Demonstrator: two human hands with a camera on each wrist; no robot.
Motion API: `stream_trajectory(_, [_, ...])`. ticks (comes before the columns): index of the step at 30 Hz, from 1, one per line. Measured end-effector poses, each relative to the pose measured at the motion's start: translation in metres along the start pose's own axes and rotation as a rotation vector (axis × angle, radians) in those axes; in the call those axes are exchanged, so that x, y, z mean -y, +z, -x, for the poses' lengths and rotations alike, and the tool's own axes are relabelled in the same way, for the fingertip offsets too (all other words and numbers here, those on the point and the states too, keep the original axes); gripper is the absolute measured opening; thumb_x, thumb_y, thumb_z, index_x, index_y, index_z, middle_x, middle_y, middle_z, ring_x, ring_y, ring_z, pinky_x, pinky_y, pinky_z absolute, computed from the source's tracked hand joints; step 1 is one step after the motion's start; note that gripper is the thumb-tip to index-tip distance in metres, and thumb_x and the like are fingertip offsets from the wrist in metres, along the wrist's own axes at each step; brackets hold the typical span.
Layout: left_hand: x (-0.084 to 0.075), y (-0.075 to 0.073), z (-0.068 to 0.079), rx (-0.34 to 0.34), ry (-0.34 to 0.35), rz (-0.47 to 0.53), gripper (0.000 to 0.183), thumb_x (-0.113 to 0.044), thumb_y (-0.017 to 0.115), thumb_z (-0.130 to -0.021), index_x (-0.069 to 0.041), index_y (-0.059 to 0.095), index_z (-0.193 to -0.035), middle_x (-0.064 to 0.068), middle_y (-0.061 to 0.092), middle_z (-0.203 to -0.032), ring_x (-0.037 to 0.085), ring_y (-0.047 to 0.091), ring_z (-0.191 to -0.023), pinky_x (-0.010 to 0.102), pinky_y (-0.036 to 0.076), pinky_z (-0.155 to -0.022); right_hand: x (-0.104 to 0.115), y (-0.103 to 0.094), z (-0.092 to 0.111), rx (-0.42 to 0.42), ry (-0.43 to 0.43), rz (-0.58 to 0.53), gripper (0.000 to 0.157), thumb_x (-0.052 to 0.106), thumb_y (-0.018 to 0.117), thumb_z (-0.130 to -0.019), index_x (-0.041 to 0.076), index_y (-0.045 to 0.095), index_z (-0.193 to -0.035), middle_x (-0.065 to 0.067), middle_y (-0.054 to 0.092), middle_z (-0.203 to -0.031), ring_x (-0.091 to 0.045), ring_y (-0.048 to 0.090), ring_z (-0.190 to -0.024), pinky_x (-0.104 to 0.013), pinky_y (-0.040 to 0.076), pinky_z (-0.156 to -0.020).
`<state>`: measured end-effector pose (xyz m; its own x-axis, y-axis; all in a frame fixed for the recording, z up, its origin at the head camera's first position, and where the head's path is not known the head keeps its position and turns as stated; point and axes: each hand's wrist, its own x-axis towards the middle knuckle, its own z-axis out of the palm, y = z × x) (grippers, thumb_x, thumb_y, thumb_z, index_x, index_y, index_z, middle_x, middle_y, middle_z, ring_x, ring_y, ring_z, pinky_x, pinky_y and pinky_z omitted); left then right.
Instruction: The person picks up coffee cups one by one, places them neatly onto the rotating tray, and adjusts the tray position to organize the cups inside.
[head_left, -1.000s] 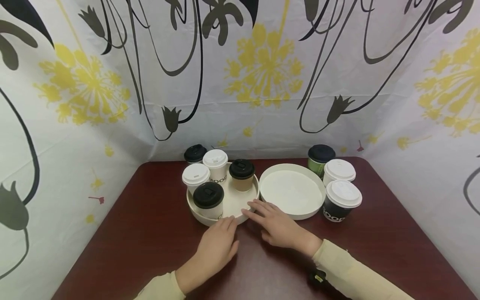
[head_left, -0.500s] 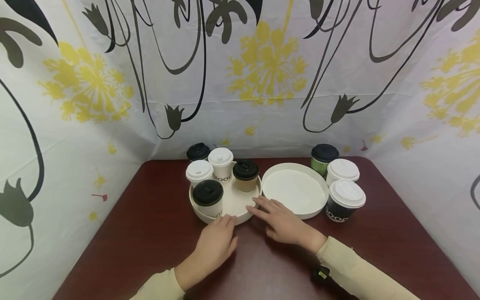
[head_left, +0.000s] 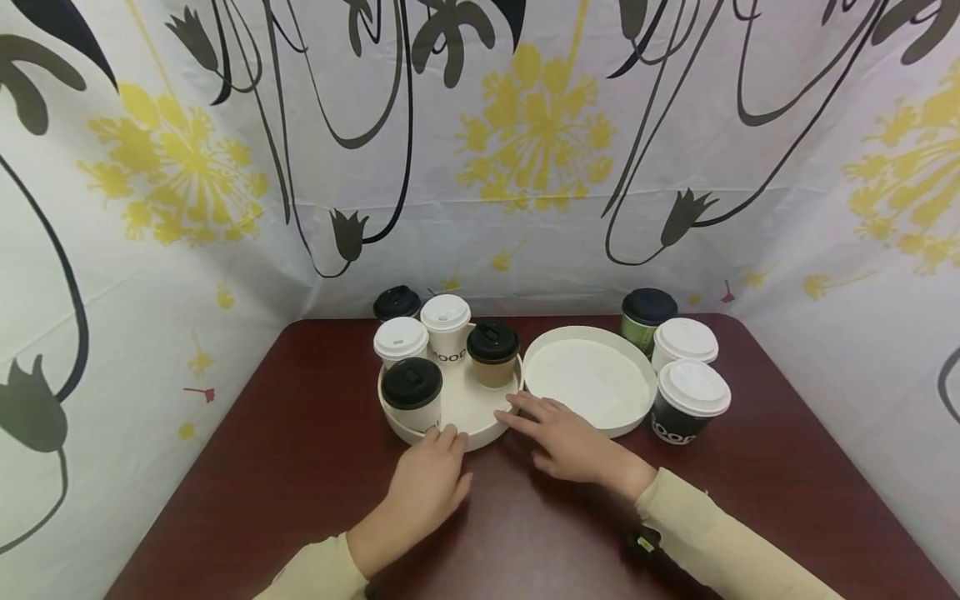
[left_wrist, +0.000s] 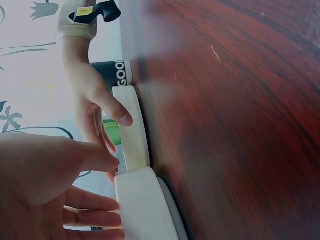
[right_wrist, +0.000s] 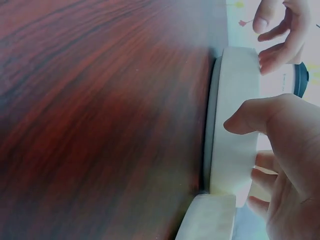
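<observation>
A round white turntable tray (head_left: 476, 404) carries several lidded paper cups, among them a black-lidded white cup (head_left: 412, 396) at the front and a brown cup (head_left: 492, 362) at the right. Upon its front rim rest the fingertips of my left hand (head_left: 423, 487), fairly straight. At the rim's right side, my right hand (head_left: 573, 443) touches with spread fingers. In the right wrist view my right thumb (right_wrist: 250, 116) lies over the tray's outer wall, and a thin grey base (right_wrist: 210, 130) shows beneath it. Neither hand holds a cup.
A second round white tray (head_left: 588, 375) stands close at the right. Beyond it are a green cup (head_left: 639, 335), a white-lidded cup (head_left: 684, 342) and a dark cup (head_left: 678, 417). A patterned curtain (head_left: 480, 167) hangs behind the dark red table (head_left: 285, 467).
The left tray's cups have shifted slightly: the front one left, the back white one right, as in a clockwise turn. My left fingertips have moved a little left; my right hand has barely moved.
</observation>
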<state>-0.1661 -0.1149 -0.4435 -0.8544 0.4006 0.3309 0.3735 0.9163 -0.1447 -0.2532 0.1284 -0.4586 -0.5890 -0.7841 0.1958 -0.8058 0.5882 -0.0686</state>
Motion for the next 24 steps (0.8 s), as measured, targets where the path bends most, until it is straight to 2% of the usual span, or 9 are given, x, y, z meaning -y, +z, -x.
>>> stream_trajectory(4, [0.001,0.000,0.000,0.023,-0.008,0.025,0.050,-0.042,0.076,-0.080,-0.006,0.068,-0.114,0.005,0.062,-0.099,0.021,0.059,-0.089,0.033,0.054,-0.068,0.002,-0.003,-0.001,-0.001,-0.004,-0.003,0.075,0.014,0.070,-0.082,0.024,0.041,-0.151,-0.012,0.043,-0.155,-0.030,0.045,-0.142,-0.048,0.040,-0.114])
stream_trajectory(11, [-0.002,-0.001,-0.004,0.051,0.010,0.084,0.060,-0.041,0.075,-0.082,-0.003,0.062,-0.127,0.009,0.062,-0.118,0.023,0.059,-0.105,0.035,0.053,-0.093,0.006,-0.004,-0.002,-0.005,-0.002,-0.004,0.074,0.014,0.070,-0.082,0.023,0.043,-0.150,-0.013,0.044,-0.154,-0.031,0.045,-0.142,-0.048,0.041,-0.113])
stream_trajectory(13, [-0.004,-0.002,-0.006,0.048,0.019,0.093,0.064,-0.042,0.075,-0.082,-0.003,0.060,-0.130,0.010,0.060,-0.123,0.024,0.058,-0.109,0.035,0.051,-0.097,0.007,-0.004,-0.003,-0.012,-0.003,0.003,0.074,0.015,0.070,-0.082,0.023,0.043,-0.150,-0.013,0.044,-0.154,-0.030,0.045,-0.142,-0.048,0.041,-0.113])
stream_trajectory(18, [-0.007,-0.003,-0.008,0.021,0.024,0.072,0.064,-0.041,0.075,-0.082,-0.003,0.060,-0.130,0.010,0.060,-0.119,0.023,0.055,-0.107,0.034,0.050,-0.096,0.010,-0.003,-0.002,-0.016,0.009,0.016,0.075,0.015,0.070,-0.081,0.024,0.042,-0.151,-0.012,0.044,-0.154,-0.030,0.044,-0.142,-0.048,0.041,-0.113])
stream_trajectory(24, [-0.009,0.002,-0.008,-0.012,0.009,0.072,0.056,-0.038,0.076,-0.081,-0.003,0.065,-0.122,0.008,0.061,-0.108,0.021,0.056,-0.097,0.031,0.053,-0.084,0.013,-0.002,-0.002,-0.009,0.022,0.027,0.076,0.016,0.070,-0.082,0.024,0.041,-0.151,-0.011,0.044,-0.154,-0.030,0.043,-0.143,-0.049,0.040,-0.113])
